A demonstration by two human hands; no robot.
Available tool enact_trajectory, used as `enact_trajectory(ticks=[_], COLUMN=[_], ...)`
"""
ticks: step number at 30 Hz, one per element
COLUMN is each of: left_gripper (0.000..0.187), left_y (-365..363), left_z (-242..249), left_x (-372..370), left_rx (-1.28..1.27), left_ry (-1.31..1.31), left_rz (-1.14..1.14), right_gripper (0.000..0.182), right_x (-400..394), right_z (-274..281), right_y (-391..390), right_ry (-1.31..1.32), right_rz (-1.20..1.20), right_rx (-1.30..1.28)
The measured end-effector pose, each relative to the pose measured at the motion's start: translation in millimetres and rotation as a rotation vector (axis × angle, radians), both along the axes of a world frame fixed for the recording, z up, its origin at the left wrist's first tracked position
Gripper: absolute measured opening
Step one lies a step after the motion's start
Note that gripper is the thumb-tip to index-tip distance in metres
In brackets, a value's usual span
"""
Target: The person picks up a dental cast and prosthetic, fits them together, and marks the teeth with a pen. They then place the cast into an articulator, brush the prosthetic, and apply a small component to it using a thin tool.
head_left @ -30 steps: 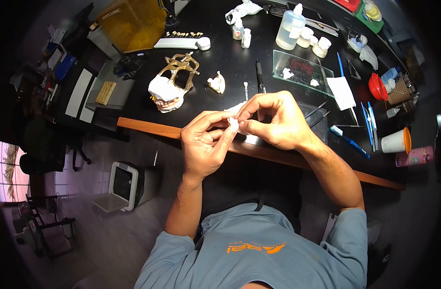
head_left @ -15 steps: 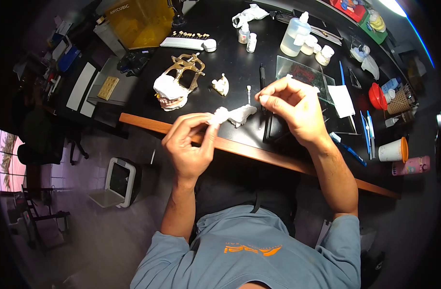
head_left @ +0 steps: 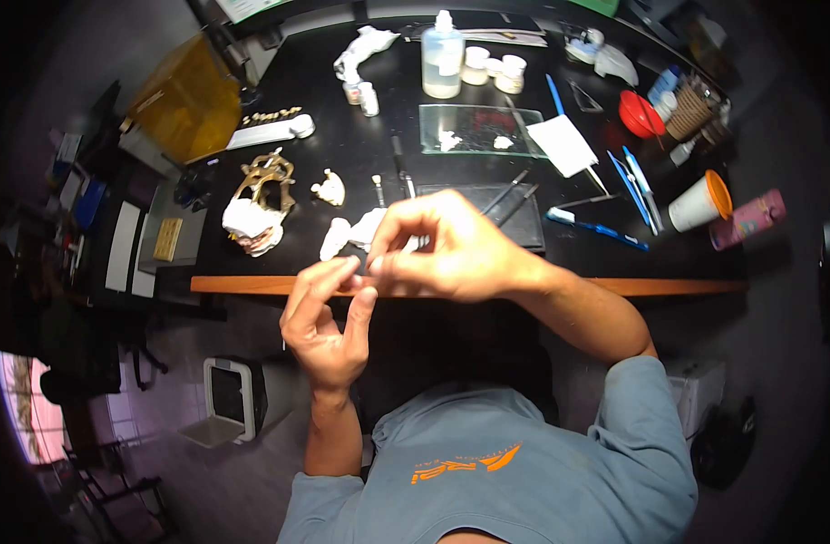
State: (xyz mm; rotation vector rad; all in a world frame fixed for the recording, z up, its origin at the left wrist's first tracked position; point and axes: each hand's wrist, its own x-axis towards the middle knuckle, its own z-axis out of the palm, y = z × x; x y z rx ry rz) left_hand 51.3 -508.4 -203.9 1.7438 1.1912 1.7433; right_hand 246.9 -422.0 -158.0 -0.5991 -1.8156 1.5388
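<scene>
My left hand (head_left: 329, 328) is in front of the table edge, with thumb and index finger curled around something too small to make out. Close against its fingertips, my right hand (head_left: 442, 252) is pinched; whatever it holds is hidden. Just behind them a crumpled white piece (head_left: 337, 238) rests on the black table (head_left: 329, 145), partly covered by my right hand. A dental model in a brass-coloured frame (head_left: 253, 222) stands to the left. Between that and my hands lies a small cream tooth model (head_left: 328, 188), and a small brush-like piece (head_left: 378, 189) is beside it.
A glass plate (head_left: 478, 130) with white dabs lies behind my hands, near a clear bottle (head_left: 443, 59) and white jars (head_left: 510, 74). To the right are a white pad (head_left: 563, 145), blue tools (head_left: 640, 189), a toothbrush (head_left: 605, 228) and a white cup (head_left: 694, 207).
The camera view has shifted. My left hand has let go of the white piece, which now lies on the table. My right hand has come over to my left fingertips.
</scene>
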Motion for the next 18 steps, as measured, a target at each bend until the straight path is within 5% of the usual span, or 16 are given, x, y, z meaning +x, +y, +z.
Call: enact_trajectory(ticks=[11,16,18], left_gripper=[0.016,0.013,0.013], left_y=[-18,-25,-26], left_z=[-4,-12,-21], left_x=[33,45,48], left_rx=[-0.166,-0.152,-0.107], left_ry=[-0.164,-0.267,-0.271], left_rz=[-0.274,-0.283,-0.249], right_gripper=[0.018,0.019,0.012], right_x=[34,49,62], right_z=[-32,-24,-9], right_y=[-56,-70,-73], right_ry=[0.316,0.216,0.027], right_rz=[-0.096,-0.09,-0.194], right_rx=[-0.395,-0.321,-0.061])
